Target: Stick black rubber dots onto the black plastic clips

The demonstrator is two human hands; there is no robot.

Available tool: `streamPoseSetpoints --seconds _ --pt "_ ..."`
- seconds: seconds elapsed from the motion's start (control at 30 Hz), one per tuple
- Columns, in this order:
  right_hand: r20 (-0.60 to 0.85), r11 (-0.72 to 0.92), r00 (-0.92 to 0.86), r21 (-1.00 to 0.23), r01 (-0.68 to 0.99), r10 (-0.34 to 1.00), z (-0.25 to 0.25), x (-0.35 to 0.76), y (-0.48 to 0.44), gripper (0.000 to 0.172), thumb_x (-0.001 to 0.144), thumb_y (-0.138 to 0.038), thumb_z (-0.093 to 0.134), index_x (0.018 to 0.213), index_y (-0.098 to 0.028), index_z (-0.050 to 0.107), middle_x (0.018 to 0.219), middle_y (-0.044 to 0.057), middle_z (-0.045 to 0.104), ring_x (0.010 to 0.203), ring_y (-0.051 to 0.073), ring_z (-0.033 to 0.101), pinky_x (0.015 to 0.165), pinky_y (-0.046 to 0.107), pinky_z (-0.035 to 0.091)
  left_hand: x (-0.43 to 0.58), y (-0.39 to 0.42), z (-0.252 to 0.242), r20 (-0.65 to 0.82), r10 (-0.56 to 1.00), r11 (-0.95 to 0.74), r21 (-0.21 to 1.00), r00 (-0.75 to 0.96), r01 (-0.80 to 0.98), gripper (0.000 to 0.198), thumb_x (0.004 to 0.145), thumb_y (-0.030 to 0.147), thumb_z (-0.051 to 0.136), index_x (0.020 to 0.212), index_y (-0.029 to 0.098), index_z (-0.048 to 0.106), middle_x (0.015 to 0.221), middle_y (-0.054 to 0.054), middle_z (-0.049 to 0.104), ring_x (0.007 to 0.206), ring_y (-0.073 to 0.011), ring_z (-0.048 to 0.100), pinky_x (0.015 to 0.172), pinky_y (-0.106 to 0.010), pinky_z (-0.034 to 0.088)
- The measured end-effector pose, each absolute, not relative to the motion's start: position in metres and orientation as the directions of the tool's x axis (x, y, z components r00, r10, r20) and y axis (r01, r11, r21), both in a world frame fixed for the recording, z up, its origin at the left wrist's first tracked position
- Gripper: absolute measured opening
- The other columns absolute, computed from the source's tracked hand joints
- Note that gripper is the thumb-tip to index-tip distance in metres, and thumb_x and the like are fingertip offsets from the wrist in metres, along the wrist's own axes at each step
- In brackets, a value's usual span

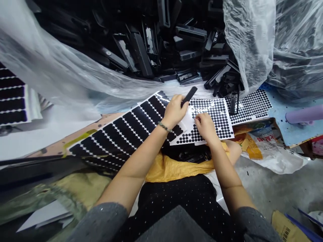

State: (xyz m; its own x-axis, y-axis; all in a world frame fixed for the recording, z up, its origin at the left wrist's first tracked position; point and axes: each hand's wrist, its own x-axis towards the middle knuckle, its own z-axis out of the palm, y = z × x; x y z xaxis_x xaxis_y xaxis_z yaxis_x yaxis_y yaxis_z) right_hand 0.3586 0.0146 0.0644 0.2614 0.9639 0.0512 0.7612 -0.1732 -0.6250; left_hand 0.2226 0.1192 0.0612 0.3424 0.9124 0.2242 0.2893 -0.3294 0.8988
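My left hand [176,109], with a beaded bracelet at the wrist, is closed on a black plastic part [189,95] that sticks up to the right. Below it lies a white sheet with rows of black oblong stickers [121,131]. My right hand [205,125] is pinched over a white sheet of small round black stickers [217,112]; its fingertips touch or nearly touch the sheet. Whether they hold a sticker is too small to tell.
Many black plastic parts [141,53] lie heaped at the back between sheets of clear plastic [249,40]. Another dotted sheet [254,106] and a purple roll [304,115] are at the right. A yellow bag [176,169] hangs at the front edge.
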Motion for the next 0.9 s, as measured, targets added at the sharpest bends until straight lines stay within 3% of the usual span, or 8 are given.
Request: streamPoseSetpoints --seconds 0.13,0.27,0.33,0.43,0.5,0.57,0.67,0.9 --pt "-0.006 -0.239 0.285 -0.561 0.792 0.959 0.059 0.349 0.033 0.008 0.082 -0.014 0.057 0.079 -0.021 0.056 0.090 0.008 0.057 0.088 0.024 0.055 0.085 0.042 0.047 0.201 0.104 0.076 0.089 0.935 -0.070 0.995 0.345 -0.066 0.011 0.089 0.034 0.055 0.091 0.023 0.055 0.096 -0.004 0.067 0.094 -0.0206 0.067 0.082 -0.035 0.056" --pt "-0.026 -0.227 0.280 -0.656 0.720 0.960 0.065 0.347 0.033 0.014 0.080 -0.011 0.054 0.074 -0.023 0.049 0.084 0.004 0.055 0.081 0.020 0.052 0.081 0.040 0.047 0.187 0.079 0.078 -0.114 0.899 0.241 0.935 0.423 -0.261 0.020 0.090 0.040 0.052 0.102 0.025 0.055 0.107 -0.005 0.068 0.091 -0.0175 0.070 0.069 -0.028 0.058" --pt "-0.041 -0.227 0.320 -0.790 0.569 0.946 0.069 0.345 0.029 0.011 0.081 -0.016 0.056 0.076 -0.023 0.048 0.080 0.001 0.054 0.076 0.018 0.052 0.078 0.038 0.048 0.184 0.070 0.076 -0.142 0.889 0.291 0.910 0.436 -0.297 0.021 0.089 0.038 0.051 0.104 0.024 0.056 0.108 -0.005 0.068 0.092 -0.0181 0.071 0.070 -0.028 0.059" --pt "-0.075 -0.149 0.349 -0.971 0.189 0.934 0.080 0.335 0.022 0.014 0.081 -0.033 0.062 0.083 -0.024 0.051 0.078 -0.002 0.056 0.073 0.015 0.056 0.074 0.034 0.051 0.184 0.060 0.072 -0.154 0.881 0.337 0.869 0.448 -0.363 0.021 0.087 0.038 0.056 0.102 0.024 0.057 0.106 -0.005 0.068 0.097 -0.0200 0.071 0.074 -0.030 0.059" --pt "-0.097 -0.094 0.309 -0.995 -0.023 0.946 0.089 0.327 0.019 0.023 0.079 -0.043 0.066 0.082 -0.023 0.055 0.080 -0.001 0.059 0.073 0.014 0.058 0.075 0.033 0.053 0.184 0.057 0.071 -0.150 0.883 0.349 0.844 0.445 -0.408 0.022 0.084 0.040 0.062 0.100 0.023 0.058 0.103 -0.004 0.069 0.097 -0.0199 0.070 0.077 -0.030 0.059" --pt "-0.090 -0.061 0.277 -0.992 -0.110 0.957 0.097 0.318 0.018 0.029 0.075 -0.049 0.071 0.077 -0.023 0.058 0.087 0.001 0.062 0.077 0.014 0.060 0.077 0.034 0.054 0.185 0.054 0.071 -0.146 0.887 0.351 0.829 0.438 -0.435 0.026 0.082 0.042 0.066 0.098 0.023 0.059 0.099 -0.002 0.069 0.096 -0.0183 0.069 0.081 -0.031 0.059" --pt "-0.013 0.006 0.319 -0.998 -0.058 0.948 0.104 0.310 0.019 0.032 0.071 -0.052 0.076 0.073 -0.023 0.063 0.100 0.003 0.060 0.089 0.017 0.059 0.078 0.035 0.056 0.185 0.051 0.073 -0.128 0.899 0.331 0.824 0.418 -0.460 0.030 0.080 0.045 0.070 0.098 0.023 0.061 0.094 0.000 0.069 0.089 -0.0151 0.067 0.084 -0.030 0.057" --pt "0.056 0.040 0.318 -0.998 0.057 0.947 0.097 0.305 0.022 0.030 0.075 -0.052 0.071 0.073 -0.023 0.065 0.093 0.003 0.053 0.086 0.017 0.056 0.069 0.033 0.056 0.185 0.050 0.073 -0.054 0.912 0.261 0.841 0.408 -0.473 0.031 0.081 0.046 0.071 0.101 0.025 0.063 0.091 0.000 0.066 0.088 -0.0137 0.064 0.082 -0.026 0.053"
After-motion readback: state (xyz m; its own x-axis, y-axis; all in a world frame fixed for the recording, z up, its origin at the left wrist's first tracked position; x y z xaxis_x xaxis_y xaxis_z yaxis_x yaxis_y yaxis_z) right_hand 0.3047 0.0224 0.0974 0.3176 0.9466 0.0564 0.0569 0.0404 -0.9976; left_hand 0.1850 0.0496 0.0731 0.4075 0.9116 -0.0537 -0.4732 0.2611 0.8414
